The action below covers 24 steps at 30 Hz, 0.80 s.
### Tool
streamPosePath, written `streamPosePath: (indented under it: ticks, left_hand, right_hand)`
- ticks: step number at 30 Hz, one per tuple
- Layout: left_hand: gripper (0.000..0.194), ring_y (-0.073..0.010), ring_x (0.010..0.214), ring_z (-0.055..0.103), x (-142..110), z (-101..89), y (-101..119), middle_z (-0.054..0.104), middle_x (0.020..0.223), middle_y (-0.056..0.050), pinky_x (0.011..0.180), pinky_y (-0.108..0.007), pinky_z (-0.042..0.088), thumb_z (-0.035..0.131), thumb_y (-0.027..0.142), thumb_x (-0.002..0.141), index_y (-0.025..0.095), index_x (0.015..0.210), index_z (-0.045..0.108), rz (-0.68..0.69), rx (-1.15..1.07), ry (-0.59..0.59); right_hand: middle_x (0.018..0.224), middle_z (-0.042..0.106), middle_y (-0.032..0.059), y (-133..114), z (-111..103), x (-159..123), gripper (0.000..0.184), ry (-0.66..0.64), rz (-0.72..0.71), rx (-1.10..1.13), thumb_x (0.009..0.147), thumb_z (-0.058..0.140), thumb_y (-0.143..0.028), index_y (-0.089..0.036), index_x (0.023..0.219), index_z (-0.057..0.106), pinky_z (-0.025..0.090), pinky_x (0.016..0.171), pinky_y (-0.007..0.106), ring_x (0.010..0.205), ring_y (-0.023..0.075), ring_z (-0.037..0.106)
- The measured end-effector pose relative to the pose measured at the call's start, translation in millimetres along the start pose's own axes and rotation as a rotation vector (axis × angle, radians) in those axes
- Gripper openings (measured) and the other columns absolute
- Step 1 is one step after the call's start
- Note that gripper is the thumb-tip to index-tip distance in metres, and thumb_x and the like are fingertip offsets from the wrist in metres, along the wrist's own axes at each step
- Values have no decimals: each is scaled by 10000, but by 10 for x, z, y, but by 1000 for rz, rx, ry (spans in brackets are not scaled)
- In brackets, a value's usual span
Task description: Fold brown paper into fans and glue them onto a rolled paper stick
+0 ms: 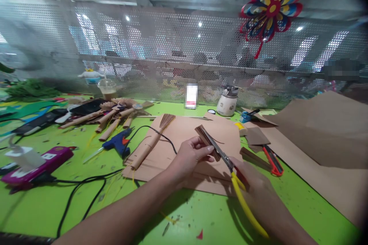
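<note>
In the middle of the head view, my left hand pinches a folded strip of brown paper between thumb and fingers. My right hand is closed round a pair of scissors with yellow handles. Their blades lie along the brown strip, close to my left thumb; whether they are cutting into it I cannot tell. Both hands are above flat brown cardboard sheets. To the left of them lies a rolled brown paper tube with a fringed end.
A blue glue gun with a black cord and a purple power strip are on the left. Several paper rolls lie behind them. A red cutter sits at right, below a bottle. A lit phone stands behind.
</note>
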State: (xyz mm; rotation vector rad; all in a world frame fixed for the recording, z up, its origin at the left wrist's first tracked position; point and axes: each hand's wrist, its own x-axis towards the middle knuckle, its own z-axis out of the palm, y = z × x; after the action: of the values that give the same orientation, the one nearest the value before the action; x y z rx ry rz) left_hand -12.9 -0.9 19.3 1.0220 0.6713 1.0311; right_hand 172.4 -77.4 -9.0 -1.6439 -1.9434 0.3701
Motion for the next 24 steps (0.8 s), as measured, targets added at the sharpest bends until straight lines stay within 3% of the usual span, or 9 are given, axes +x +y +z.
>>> streamPosePath:
  ticks: [24]
  left_hand:
    - [176, -145, 652, 621, -62, 82, -7, 661, 719, -47, 653, -285, 481, 731, 190, 697, 108, 808, 621, 8, 40, -43]
  right_hand:
    - [966, 567, 58, -10, -30, 16, 524, -13, -7, -8, 803, 440, -114, -260, 1305, 423, 480, 739, 349, 791, 198, 571]
